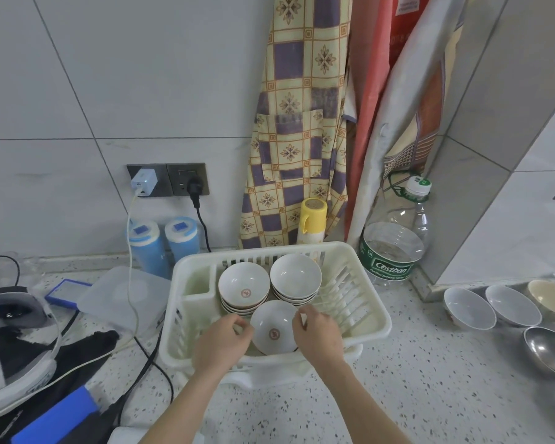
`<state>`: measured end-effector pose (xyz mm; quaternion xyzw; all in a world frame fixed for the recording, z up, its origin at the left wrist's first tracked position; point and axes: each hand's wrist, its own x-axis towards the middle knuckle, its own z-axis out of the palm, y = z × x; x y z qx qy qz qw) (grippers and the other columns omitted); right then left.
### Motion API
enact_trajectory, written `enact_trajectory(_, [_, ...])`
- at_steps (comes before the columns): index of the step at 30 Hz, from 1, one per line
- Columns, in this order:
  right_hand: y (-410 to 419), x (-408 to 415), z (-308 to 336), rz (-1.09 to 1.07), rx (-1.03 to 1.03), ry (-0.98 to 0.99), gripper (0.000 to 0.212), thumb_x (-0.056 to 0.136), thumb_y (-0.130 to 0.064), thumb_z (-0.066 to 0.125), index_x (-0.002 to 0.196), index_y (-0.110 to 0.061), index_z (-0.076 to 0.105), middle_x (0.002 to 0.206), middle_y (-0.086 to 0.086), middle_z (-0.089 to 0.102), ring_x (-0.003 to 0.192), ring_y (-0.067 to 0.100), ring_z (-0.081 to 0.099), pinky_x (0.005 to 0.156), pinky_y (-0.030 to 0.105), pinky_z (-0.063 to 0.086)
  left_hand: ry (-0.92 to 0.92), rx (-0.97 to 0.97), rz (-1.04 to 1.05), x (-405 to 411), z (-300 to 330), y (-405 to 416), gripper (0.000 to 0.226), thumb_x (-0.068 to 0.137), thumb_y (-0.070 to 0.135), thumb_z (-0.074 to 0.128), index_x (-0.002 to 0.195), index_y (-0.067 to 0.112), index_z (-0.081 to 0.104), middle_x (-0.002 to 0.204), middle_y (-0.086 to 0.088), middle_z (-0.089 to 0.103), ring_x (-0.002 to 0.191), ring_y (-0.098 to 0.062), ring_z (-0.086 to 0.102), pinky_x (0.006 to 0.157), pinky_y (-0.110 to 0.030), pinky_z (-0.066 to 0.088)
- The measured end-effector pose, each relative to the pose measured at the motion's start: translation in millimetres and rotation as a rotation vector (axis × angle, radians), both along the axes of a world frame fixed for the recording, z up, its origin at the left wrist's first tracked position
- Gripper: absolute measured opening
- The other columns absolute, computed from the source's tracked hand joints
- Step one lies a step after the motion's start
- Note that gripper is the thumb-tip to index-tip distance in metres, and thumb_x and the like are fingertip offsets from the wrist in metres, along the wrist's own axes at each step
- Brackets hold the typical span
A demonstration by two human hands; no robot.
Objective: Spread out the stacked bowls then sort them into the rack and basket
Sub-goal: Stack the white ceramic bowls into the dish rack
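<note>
White porcelain: the left hand (223, 339) and right hand (316, 331) each pinch a rim of one bowl (274, 328), steadying it level inside the basket (370, 318). Two bowl stacks (244, 288) sit just behind it; more bowls (491, 307) wait on the surface to the right, apparently unsorted.

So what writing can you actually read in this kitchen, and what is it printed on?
"Cestbon": green label of the big water bottle; the smaller line beneath it is blurred.
Red emblem inside the held bowl: a mark, not legible.
Red emblem inside the bowl on the left stack: also illegible.
White print on the red cloth: too blurred.
Labels on the two blue canisters: unreadable.
</note>
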<state>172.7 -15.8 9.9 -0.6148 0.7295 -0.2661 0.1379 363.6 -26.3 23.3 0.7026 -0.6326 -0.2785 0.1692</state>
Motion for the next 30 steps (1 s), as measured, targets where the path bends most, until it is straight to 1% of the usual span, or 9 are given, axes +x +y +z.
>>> enact_trajectory(3, [11,-8,1,0.120,-0.124,-0.194,0.020,0.093,-0.018,0.055,0.105,-0.012,0.070,0.042,-0.012,0.040,0.041,0.006,0.042,0.046,0.011,0.029,0.038,-0.051,0.012,0,2,4,0.011,0.090,0.052,0.050,0.091,0.044,0.058,0.084,0.023,0.063,0.077,0.003,0.060,0.064,-0.024,0.050])
enact_trajectory(5, [18,-14,4,0.154,-0.153,-0.360,0.020,0.093,-0.017,0.056,0.105,-0.012,0.071,0.043,-0.011,0.046,0.042,0.005,0.045,0.047,0.009,0.032,0.099,-0.096,0.035,-1,5,7,0.011,0.091,0.051,0.051,0.088,0.045,0.059,0.079,0.020,0.067,0.073,0.004,0.061,0.058,-0.022,0.045])
enact_trajectory(9, [21,-26,21,0.128,-0.031,-0.737,0.020,0.092,-0.022,0.055,0.097,-0.020,0.074,0.063,0.004,0.065,0.055,0.012,0.057,0.054,0.025,0.047,0.267,-0.165,0.134,-7,12,13,0.007,0.094,0.051,0.052,0.091,0.048,0.058,0.081,0.018,0.071,0.081,-0.002,0.066,0.061,-0.025,0.045])
enact_trajectory(11, [24,-38,31,0.126,0.005,-0.982,0.020,0.092,-0.023,0.055,0.090,-0.019,0.075,0.060,0.002,0.063,0.047,0.010,0.048,0.046,0.020,0.039,0.421,-0.224,0.250,-18,18,16,0.006,0.094,0.047,0.055,0.092,0.046,0.060,0.083,0.017,0.073,0.085,-0.004,0.066,0.067,-0.028,0.046])
enact_trajectory(13, [31,-57,38,0.110,0.020,-1.130,0.021,0.097,-0.018,0.054,0.091,-0.015,0.074,0.059,0.005,0.060,0.042,0.008,0.039,0.043,0.018,0.032,0.661,-0.291,0.368,-37,24,19,0.009,0.095,0.038,0.060,0.089,0.039,0.067,0.079,0.010,0.073,0.081,-0.007,0.065,0.071,-0.029,0.048])
enact_trajectory(16, [48,-104,41,0.083,0.020,-1.172,0.020,0.096,-0.014,0.054,0.092,-0.010,0.074,0.058,0.009,0.059,0.042,0.010,0.036,0.042,0.019,0.030,0.950,-0.333,0.446,-86,32,33,0.024,0.095,0.024,0.061,0.077,0.034,0.072,0.061,0.002,0.066,0.051,-0.005,0.052,0.051,-0.016,0.043])
enact_trajectory(20, [73,-188,35,-0.043,-0.006,-1.156,0.023,0.097,-0.014,0.053,0.090,-0.012,0.075,0.059,0.012,0.060,0.042,0.013,0.033,0.042,0.021,0.029,1.124,-0.252,0.422,-174,31,52,0.035,0.096,0.013,0.054,0.068,0.028,0.070,0.052,0.001,0.057,0.041,-0.006,0.041,0.041,-0.014,0.033])
enact_trajectory(25, [91,-290,16,-0.281,-0.004,-1.166,0.023,0.097,-0.013,0.051,0.092,-0.009,0.073,0.058,0.010,0.060,0.041,0.011,0.033,0.040,0.020,0.028,1.108,-0.053,0.287,-292,15,69,0.027,0.097,0.013,0.052,0.075,0.019,0.067,0.055,-0.003,0.060,0.040,-0.008,0.037,0.038,-0.015,0.030])
enact_trajectory(30, [125,-362,-3,-0.432,0.059,-1.138,0.021,0.095,-0.010,0.051,0.092,-0.007,0.072,0.055,0.005,0.059,0.040,0.010,0.034,0.040,0.020,0.026,0.868,0.270,0.183,-390,-18,76,0.012,0.095,0.027,0.057,0.095,0.020,0.066,0.067,0.001,0.071,0.044,-0.009,0.044,0.039,-0.017,0.031])
